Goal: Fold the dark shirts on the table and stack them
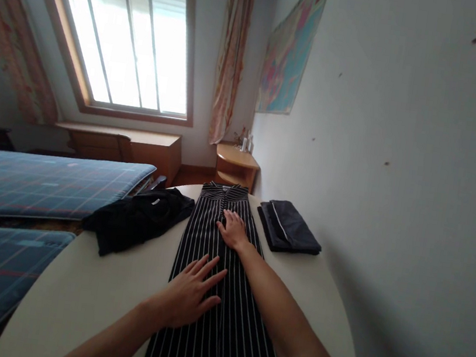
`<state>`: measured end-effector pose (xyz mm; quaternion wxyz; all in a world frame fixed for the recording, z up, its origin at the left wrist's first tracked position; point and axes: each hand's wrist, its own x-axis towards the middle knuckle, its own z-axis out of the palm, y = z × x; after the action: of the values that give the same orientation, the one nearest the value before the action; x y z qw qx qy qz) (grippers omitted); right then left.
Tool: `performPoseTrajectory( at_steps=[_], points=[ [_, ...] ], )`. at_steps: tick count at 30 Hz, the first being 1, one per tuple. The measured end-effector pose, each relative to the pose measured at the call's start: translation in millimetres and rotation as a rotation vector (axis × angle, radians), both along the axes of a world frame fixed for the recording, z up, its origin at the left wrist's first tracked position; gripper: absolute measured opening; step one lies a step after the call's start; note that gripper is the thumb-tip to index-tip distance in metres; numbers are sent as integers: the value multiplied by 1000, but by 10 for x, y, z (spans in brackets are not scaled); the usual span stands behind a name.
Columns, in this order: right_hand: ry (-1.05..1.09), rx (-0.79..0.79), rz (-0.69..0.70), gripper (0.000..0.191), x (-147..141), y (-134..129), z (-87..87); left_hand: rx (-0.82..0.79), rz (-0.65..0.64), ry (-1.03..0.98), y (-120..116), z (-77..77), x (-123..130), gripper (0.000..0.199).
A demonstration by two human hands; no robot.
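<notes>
Black trousers with thin white stripes (225,318) lie lengthwise on a round cream table (84,293), waistband at the far edge. My left hand (191,290) rests over the middle of the striped cloth, its fingers spread. Farther up, nearer the waistband, my right hand (233,229) lies on the cloth with fingers apart. Neither hand grips anything. A crumpled black garment (139,218) is at the table's left edge, partly hanging over. To the right of the trousers sits a folded dark garment (290,228).
Blue plaid padded surfaces (42,183) stand left of the table. A white wall (395,195) runs close along the right side. Beyond the table are a wooden corner shelf (238,157), a low wooden cabinet (158,144) and a window (129,39).
</notes>
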<state>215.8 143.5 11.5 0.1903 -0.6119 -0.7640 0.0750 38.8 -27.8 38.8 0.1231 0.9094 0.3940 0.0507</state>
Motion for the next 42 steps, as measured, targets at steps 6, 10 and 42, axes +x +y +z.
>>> performPoseTrajectory(
  at_steps=[6,10,42],
  points=[
    [-37,-3,54,66,82,-485,1,-82,-61,20,-267,1,-140,69],
    [-116,-122,176,71,235,-1157,-13,-81,-101,46,-460,-14,-181,79],
    [-133,-154,510,59,571,-3284,481,173,-184,126,-1328,73,-194,22]
  ],
)
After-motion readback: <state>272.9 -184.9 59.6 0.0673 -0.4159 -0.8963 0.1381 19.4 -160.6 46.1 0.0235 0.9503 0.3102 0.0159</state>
